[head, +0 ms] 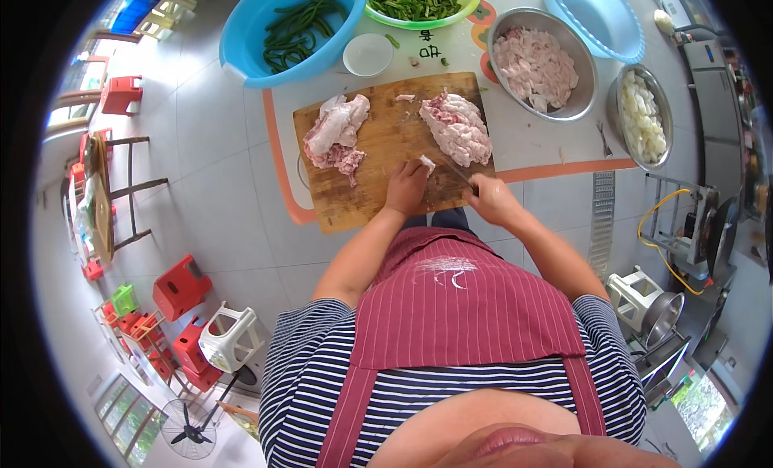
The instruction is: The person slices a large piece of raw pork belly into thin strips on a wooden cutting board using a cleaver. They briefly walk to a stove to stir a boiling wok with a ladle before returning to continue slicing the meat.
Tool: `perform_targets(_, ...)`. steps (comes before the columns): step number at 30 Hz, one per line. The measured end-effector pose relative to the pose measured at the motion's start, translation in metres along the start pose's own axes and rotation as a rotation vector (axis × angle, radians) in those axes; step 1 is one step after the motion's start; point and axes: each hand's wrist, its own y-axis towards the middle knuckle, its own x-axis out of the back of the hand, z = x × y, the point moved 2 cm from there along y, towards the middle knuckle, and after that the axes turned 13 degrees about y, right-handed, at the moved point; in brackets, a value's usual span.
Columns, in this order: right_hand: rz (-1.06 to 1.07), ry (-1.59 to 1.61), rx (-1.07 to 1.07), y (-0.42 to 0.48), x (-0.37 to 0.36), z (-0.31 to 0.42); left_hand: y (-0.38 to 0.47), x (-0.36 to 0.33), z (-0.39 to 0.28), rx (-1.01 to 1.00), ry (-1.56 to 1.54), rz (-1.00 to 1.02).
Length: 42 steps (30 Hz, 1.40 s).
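My left hand (406, 187) grips a small pale piece of meat (427, 165) near the front of the wooden cutting board (386, 136). In my right hand (492, 196) is the dark handle of a knife (456, 171); its thin blade slants up and left beside a pile of pale, fatty meat (457, 130). A larger uncut-looking chunk of pink and white meat (337, 136) lies on the board's left side. One small scrap (405, 97) rests near the far edge.
Beyond the board stand a blue basin (235, 51) of green beans, a white bowl (368, 54), a green-rimmed basin (416, 25) of cut greens and a light blue basin (639, 39). Metal bowls hold sliced meat (534, 66) and pale cut vegetables (643, 115). A fork-like utensil (604, 139) lies at right.
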Motion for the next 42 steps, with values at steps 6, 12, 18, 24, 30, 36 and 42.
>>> perform_targets(6, 0.114, -0.128, -0.199, -0.033, -0.013, -0.008, 0.002, -0.001, -0.005, 0.003, 0.088, -0.058)
perform_targets(12, 0.082, -0.063, -0.053, 0.044, -0.047, -0.001, 0.003, -0.004, -0.001, 0.041, 0.092, 0.045)
perform_targets(18, 0.166, 0.267, -0.130, 0.085, -0.005, 0.001, 0.004, 0.010, -0.001, 0.032, -0.076, -0.052)
perform_targets(24, -0.050, 0.171, 0.012, 0.035, 0.005, -0.008, -0.001, 0.006, -0.001, 0.047, -0.081, -0.058)
perform_targets(30, 0.071, -0.095, -0.146, -0.030, -0.015, 0.000, -0.003, 0.001, -0.003, 0.005, 0.046, -0.070)
perform_targets(36, 0.075, -0.078, -0.182, -0.001, -0.044, -0.008, -0.007, -0.007, 0.000, 0.080, 0.018, 0.052)
perform_targets(42, 0.159, 0.037, -0.022, 0.083, -0.037, 0.010, -0.002, 0.004, 0.003, -0.003, -0.007, -0.001)
